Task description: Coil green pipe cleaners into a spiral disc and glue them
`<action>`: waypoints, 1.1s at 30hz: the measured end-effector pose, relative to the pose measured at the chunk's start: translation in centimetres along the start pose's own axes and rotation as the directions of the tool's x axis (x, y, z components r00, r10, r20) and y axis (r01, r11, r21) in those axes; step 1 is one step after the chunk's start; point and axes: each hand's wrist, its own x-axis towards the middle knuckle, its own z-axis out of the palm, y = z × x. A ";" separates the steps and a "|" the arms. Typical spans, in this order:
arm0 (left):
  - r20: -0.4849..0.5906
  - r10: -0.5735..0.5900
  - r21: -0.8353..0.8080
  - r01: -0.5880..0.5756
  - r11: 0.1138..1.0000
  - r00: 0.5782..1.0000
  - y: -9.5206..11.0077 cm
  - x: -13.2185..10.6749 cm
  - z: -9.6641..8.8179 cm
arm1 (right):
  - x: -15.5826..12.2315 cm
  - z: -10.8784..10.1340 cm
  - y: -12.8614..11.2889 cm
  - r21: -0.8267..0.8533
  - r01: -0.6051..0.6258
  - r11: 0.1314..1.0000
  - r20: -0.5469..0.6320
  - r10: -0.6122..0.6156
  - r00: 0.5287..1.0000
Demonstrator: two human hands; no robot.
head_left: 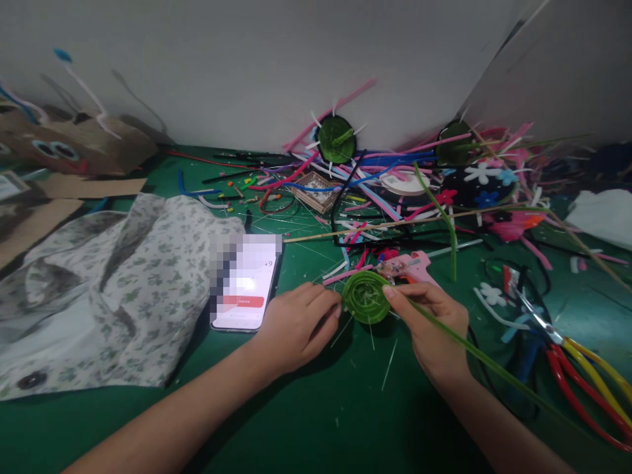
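Observation:
A flat spiral coil of green pipe cleaner [366, 297] is between my two hands, just above the green tabletop. My right hand [434, 322] pinches the coil's right edge between thumb and fingers. From that pinch a long green tail runs under the palm and off toward the lower right. My left hand [303, 322] is closed, its fingers curled by the coil's left edge; whether anything is in them is hidden. Directly behind the coil lies a pink hot glue gun [407, 266], partly covered by my right hand. Thin glue strands hang around the coil.
A lit phone [247, 289] and patterned fabric [128, 283] lie left. Pliers with red handles [577, 388] and a yellow-handled tool [600, 365] lie right. Behind are heaped pipe cleaners [385, 204] and a green disc with black rim [336, 139]. Cardboard figures [93, 145] stand far left.

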 end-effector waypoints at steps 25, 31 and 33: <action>0.040 0.008 -0.023 -0.007 1.000 0.999 0.0 -0.1 0.2 | -0.5 0.4 -0.5 -0.102 -0.012 0.995 -0.005 0.011 1.000; 0.065 -0.083 -0.182 0.094 0.979 0.994 0.3 0.0 -0.1 | -0.9 0.3 0.0 -0.129 0.094 0.987 0.012 -0.093 0.996; 0.081 -0.130 -0.235 0.146 0.961 0.988 0.3 0.0 -0.1 | -1.0 0.2 0.2 -0.148 0.143 0.979 0.024 -0.141 0.990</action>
